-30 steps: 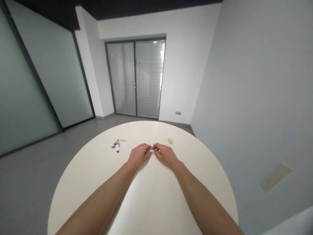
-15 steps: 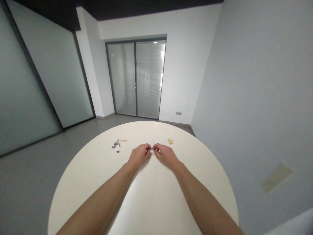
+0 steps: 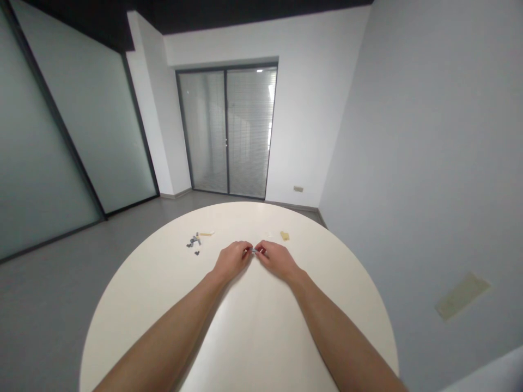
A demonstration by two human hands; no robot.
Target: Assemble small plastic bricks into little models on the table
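Both hands meet over the middle of a round bench (image 3: pixel 245 326) with a smooth, slightly glossy cream top. The left hand (image 3: pixel 231 260) and the right hand (image 3: pixel 275 260) are curled in, fingertips pinched together on a tiny grey piece (image 3: pixel 254 250) held between them just above the bench surface. It's way too small to make out its shape, though it looks like hard plastic or metal. So both hands are mostly closed, thumbs and forefingers clamped on that one little bit from either side.

Off to the left, well apart from the hands, there's a loose scatter of small dark grey bits (image 3: pixel 193 243), chunky and irregular, lying flat on the bench. Just beside them sits a thin pale yellow strip (image 3: pixel 206 233), flat and narrow. On the other side, near the right hand but not touching, is a small yellowish square chip (image 3: pixel 284 236), matte-looking.

Behind the bench there's a grey floor and frosted glass doors (image 3: pixel 229 130) in dark frames.
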